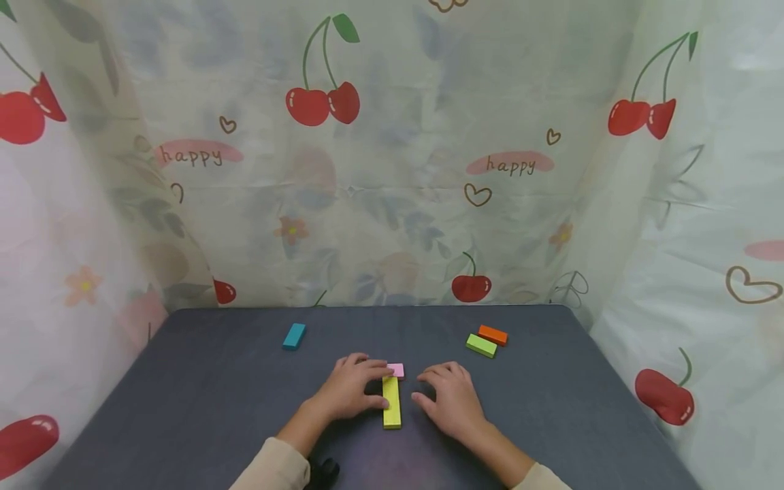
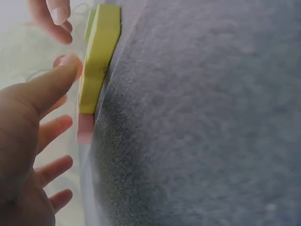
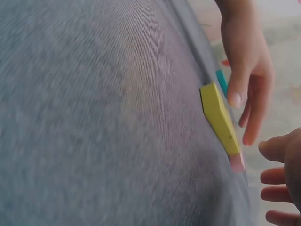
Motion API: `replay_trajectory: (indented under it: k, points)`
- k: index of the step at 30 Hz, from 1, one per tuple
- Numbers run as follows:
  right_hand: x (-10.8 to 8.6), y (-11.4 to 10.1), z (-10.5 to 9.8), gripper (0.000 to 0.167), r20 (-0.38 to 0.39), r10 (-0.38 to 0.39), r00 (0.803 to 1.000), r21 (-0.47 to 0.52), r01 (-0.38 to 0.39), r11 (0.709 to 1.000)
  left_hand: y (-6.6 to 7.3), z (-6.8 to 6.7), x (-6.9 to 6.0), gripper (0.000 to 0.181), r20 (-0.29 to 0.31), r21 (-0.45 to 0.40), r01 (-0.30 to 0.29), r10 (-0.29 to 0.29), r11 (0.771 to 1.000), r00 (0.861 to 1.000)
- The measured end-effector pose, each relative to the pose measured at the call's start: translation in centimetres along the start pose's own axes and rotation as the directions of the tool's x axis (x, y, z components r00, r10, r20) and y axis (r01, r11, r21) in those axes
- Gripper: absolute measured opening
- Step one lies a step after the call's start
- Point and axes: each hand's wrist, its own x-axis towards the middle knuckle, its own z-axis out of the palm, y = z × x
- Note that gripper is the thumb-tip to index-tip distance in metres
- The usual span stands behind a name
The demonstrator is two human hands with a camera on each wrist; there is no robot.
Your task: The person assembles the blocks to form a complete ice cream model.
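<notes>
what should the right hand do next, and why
I'd probably reach the right hand forward to the green block: that hand holds nothing, and the green block lies on its side of the table, nearer than the orange block, while the left hand is at the yellow piece.

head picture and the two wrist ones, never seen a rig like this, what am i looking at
No machine here: these are a person's bare left hand and right hand. The wide picture is from a camera worn on the head; the others are from one on each wrist. On the dark surface, a pink block lies at the far end of a yellow block. Farther off lie a blue block on the left and a green block beside an orange block on the right. Neither hand seems to grip anything; whether the left one touches the yellow block is hard to tell.
</notes>
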Motion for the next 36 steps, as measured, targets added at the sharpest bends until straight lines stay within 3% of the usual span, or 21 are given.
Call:
replay_trajectory:
  k: [4, 13, 25, 32, 36]
  points:
    - [-0.2, 0.6, -0.1, 0.030, 0.012, 0.025, 1.000, -0.007, -0.025, 1.000, 0.2, 0.1, -0.3, 0.062, 0.062, 0.032, -0.026, 0.024, 0.999, 0.998]
    - [-0.3, 2.0, 0.1, 0.026, -0.009, 0.038, 0.999, -0.008, -0.038, 0.999, 0.7, 0.4, -0.7, 0.058, 0.071, 0.053, -0.051, 0.047, 0.997, 0.996]
    - [0.3, 4.6, 0.1, 0.025, -0.038, 0.087, 0.995, -0.021, -0.088, 0.996, 1.9, 0.2, -1.3, 0.055, 0.082, 0.004, 0.001, -0.002, 1.000, 0.997]
    - [0.7, 6.9, 0.3, 0.029, -0.097, 0.030, 0.995, -0.006, -0.031, 0.999, 1.7, 0.4, -1.2, 0.054, 0.106, -0.074, 0.055, -0.047, 0.996, 0.993]
    - [1.4, 8.4, 0.1, 0.029, -0.113, 0.034, 0.993, -0.018, -0.036, 0.999, 1.6, 0.4, -1.1, 0.055, 0.107, -0.092, 0.071, -0.061, 0.993, 0.992]
